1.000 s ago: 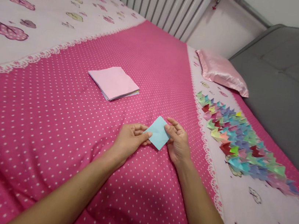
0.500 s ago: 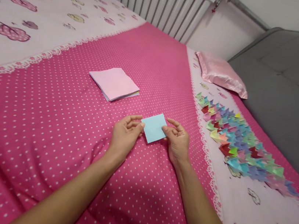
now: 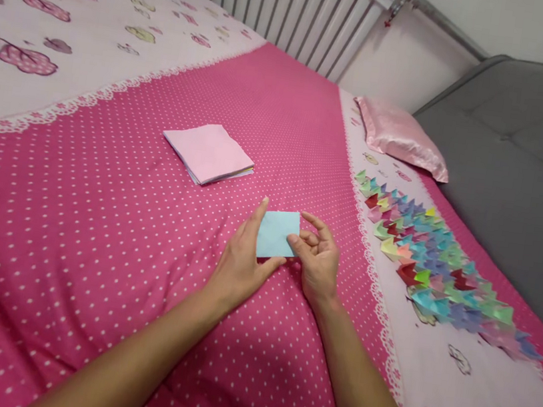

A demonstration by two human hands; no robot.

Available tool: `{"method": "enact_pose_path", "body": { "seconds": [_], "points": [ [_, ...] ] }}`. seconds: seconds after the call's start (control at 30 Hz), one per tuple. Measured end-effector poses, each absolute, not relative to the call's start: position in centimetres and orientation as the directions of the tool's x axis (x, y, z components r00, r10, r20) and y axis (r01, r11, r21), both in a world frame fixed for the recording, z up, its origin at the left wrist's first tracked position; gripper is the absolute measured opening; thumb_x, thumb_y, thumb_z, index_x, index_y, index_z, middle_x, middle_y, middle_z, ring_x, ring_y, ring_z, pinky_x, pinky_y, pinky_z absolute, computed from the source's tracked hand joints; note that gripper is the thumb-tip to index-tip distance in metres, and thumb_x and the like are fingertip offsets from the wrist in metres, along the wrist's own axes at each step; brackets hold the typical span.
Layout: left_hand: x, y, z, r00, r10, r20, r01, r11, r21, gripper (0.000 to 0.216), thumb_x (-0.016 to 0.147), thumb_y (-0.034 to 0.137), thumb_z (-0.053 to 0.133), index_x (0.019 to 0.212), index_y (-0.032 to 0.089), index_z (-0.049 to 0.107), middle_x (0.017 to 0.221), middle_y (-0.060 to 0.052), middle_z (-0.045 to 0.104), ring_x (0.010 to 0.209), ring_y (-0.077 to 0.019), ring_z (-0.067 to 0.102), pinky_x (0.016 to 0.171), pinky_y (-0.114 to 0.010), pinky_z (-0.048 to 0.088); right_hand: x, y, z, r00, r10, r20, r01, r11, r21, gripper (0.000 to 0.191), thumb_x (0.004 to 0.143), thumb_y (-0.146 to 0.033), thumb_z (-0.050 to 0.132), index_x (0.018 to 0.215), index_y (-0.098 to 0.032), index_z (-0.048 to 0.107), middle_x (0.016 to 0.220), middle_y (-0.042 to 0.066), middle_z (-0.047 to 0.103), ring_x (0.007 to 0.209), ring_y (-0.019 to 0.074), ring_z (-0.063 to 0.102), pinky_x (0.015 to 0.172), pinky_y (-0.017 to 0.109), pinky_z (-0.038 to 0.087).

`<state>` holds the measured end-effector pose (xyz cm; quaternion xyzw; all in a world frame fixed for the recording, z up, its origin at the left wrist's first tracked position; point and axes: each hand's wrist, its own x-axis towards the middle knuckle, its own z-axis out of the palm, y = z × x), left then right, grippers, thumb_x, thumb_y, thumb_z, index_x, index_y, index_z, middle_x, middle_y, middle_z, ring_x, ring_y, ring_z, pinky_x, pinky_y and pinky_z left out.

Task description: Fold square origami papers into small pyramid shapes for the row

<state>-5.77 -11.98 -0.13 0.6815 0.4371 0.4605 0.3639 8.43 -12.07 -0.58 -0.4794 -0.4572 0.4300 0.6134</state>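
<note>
A light blue folded paper square (image 3: 277, 234) is held up over the pink dotted bedspread. My right hand (image 3: 318, 256) pinches its right edge, thumb on the front face and fingers behind. Along the left edge of the paper lies my left hand (image 3: 243, 253), its thumb stretched out under the lower edge and its fingers extended upward. Whether any left fingers reach behind the paper is hidden. Beyond my hands, a stack of paper sheets (image 3: 210, 153) with a pink one on top rests on the bedspread.
Rows of folded paper pieces (image 3: 436, 253) in many colours stand on the white band to the right. Behind them are a pink pillow (image 3: 402, 136) and a grey padded headboard (image 3: 516, 150). A white radiator (image 3: 278, 9) is at the far side.
My left hand has let go of its pinch and spread its thumb and fingers along the paper's left side. The blue paper has turned so its edges are nearly level.
</note>
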Motion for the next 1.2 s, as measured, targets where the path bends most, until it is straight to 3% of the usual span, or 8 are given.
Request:
{"method": "enact_pose_path", "body": {
  "seconds": [0.1, 0.33, 0.53, 0.83, 1.03, 1.2],
  "points": [
    [-5.9, -12.0, 0.0, 0.217, 0.923, 0.317, 0.31, -0.373, 0.875, 0.077, 0.07, 0.023, 0.063, 0.137, 0.024, 0.025, 0.131, -0.012, 0.046, 0.117, -0.0262, 0.045, 0.096, -0.044, 0.037, 8.5, -12.1, -0.7, 0.189, 0.967, 0.173, -0.075, 0.19, -0.979, 0.05, 0.067, -0.029, 0.071, 0.112, -0.024, 0.051, 0.074, -0.002, 0.064, 0.062, 0.0109, 0.06, 0.057, 0.022, 0.05],
    [-5.8, -11.7, -0.6, 0.235, 0.935, 0.266, 0.278, -0.327, 0.903, 0.085, 0.063, 0.024, 0.069, 0.137, 0.018, 0.028, 0.132, -0.015, 0.045, 0.12, -0.0276, 0.043, 0.099, -0.044, 0.035, 8.4, -12.2, -0.3, 0.177, 0.963, 0.205, -0.114, 0.227, -0.967, 0.034, 0.08, -0.04, 0.056, 0.109, -0.023, 0.056, 0.067, -0.002, 0.06, 0.057, 0.0104, 0.055, 0.05, 0.021, 0.044],
    [-5.7, -11.4, -1.0, 0.241, 0.954, 0.177, 0.125, -0.211, 0.969, 0.092, 0.059, 0.026, 0.072, 0.138, 0.016, 0.027, 0.136, -0.017, 0.04, 0.12, -0.0306, 0.042, 0.099, -0.046, 0.035, 8.4, -12.1, -0.2, 0.149, 0.977, 0.153, -0.176, 0.178, -0.968, 0.033, 0.086, -0.044, 0.043, 0.109, -0.024, 0.055, 0.061, -0.002, 0.059, 0.045, 0.0094, 0.049, 0.041, 0.02, 0.036],
    [-5.6, -11.6, -0.7, 0.246, 0.968, 0.047, -0.142, -0.012, 0.99, 0.086, 0.06, 0.026, 0.072, 0.136, 0.017, 0.032, 0.139, -0.015, 0.036, 0.121, -0.0286, 0.042, 0.1, -0.042, 0.035, 8.4, -12.1, -0.3, 0.15, 0.975, 0.162, -0.149, 0.184, -0.972, 0.031, 0.082, -0.035, 0.052, 0.111, -0.025, 0.054, 0.067, -0.003, 0.061, 0.051, 0.0095, 0.053, 0.049, 0.022, 0.043],
    [-5.4, -11.5, 1.0, 0.191, 0.975, -0.11, -0.436, 0.184, 0.881, 0.063, 0.067, 0.018, 0.066, 0.127, 0.015, 0.045, 0.128, -0.013, 0.05, 0.114, -0.0238, 0.05, 0.096, -0.034, 0.041, 8.4, -12.3, -0.2, 0.081, 0.981, 0.177, -0.027, 0.18, -0.983, 0.048, 0.075, -0.028, 0.063, 0.12, -0.027, 0.047, 0.056, -0.008, 0.053, 0.043, 0.0063, 0.047, 0.042, 0.017, 0.041],
    [-5.7, -10.9, 0.9, 0.143, 0.959, -0.245, -0.608, 0.28, 0.743, 0.023, 0.08, 0.025, 0.054, 0.098, 0.013, 0.061, 0.105, -0.011, 0.065, 0.097, -0.0217, 0.061, 0.086, -0.036, 0.05, 8.5, -12.3, -0.3, 0.116, 0.975, 0.191, 0.044, 0.187, -0.981, 0.036, 0.076, -0.027, 0.062, 0.111, -0.026, 0.056, 0.062, -0.005, 0.055, 0.045, 0.0063, 0.049, 0.042, 0.018, 0.042]
  ]
}}
